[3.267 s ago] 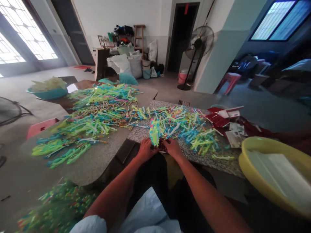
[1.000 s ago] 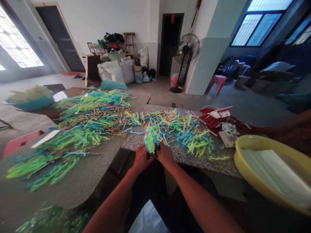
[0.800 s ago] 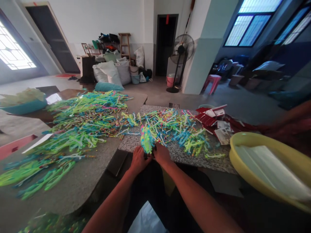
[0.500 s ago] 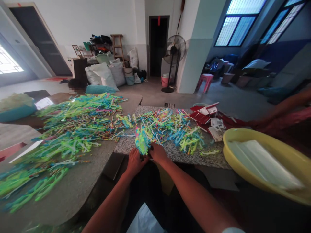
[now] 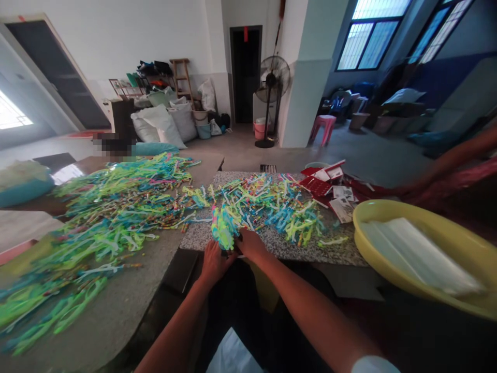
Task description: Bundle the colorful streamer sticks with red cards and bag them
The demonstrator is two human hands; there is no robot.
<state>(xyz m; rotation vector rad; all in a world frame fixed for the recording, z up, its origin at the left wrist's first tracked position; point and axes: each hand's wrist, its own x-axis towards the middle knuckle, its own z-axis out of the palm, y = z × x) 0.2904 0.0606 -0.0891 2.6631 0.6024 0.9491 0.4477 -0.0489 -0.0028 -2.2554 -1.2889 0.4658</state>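
My left hand [image 5: 214,260] and my right hand [image 5: 250,244] are together at the near edge of a speckled stone slab [image 5: 337,254]. Between them stands a bundle of soft neon strips [image 5: 224,228], green, blue and a little pink, its loose ends pointing up and away from me. The fingers of both hands are curled round its lower end, which they mostly hide. Just beyond lies a loose pile of similar strips with beaded-looking, striped parts [image 5: 252,194]. Nearer my right hand is a blue and green heap [image 5: 298,223].
A larger heap of strips [image 5: 116,207] covers the table at left. To the right are a yellow basin [image 5: 365,233] holding clear plastic sleeves [image 5: 423,254], red cards [image 5: 320,186], and another person's arm [image 5: 458,160]. Behind stand a fan [image 5: 271,80] and white sacks [image 5: 159,124].
The view has shifted slightly. Both hands stay at the bundle, whose top shows more green now. At far left, a yellow-green shape appears where a white sheet was.
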